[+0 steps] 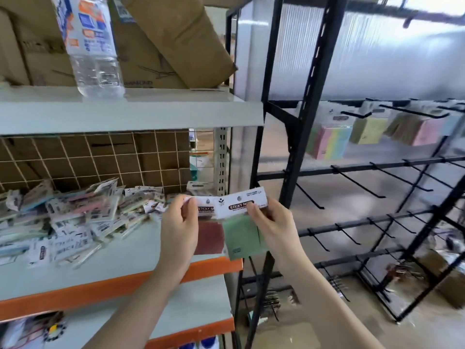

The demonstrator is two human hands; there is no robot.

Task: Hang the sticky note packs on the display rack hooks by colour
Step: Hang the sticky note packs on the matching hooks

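A: What can't you make out here?

B: Your left hand (180, 229) covers part of the red pack (210, 236), so its left edge is hidden. The green pack (241, 235) overlaps the red one's right side, and your right hand (273, 226) hides the green pack's right edge. The packs already hanging on the display rack (312, 79) are blurred; you can tell pastel colours (332, 142), not their print.

A: And my fingers?

B: Your left thumb and fingers pinch the red pack's white header card; your right thumb presses on the green pack's header, fingers curled behind it.

A: Which way do they point?

B: Both are held in front of the shelf (141, 248) edge, headers up, pads hanging down. Side by side, their headers form a strip running left to right, rising slightly towards the rack. The loose pile of packs (70, 217) lies on the shelf to your left.
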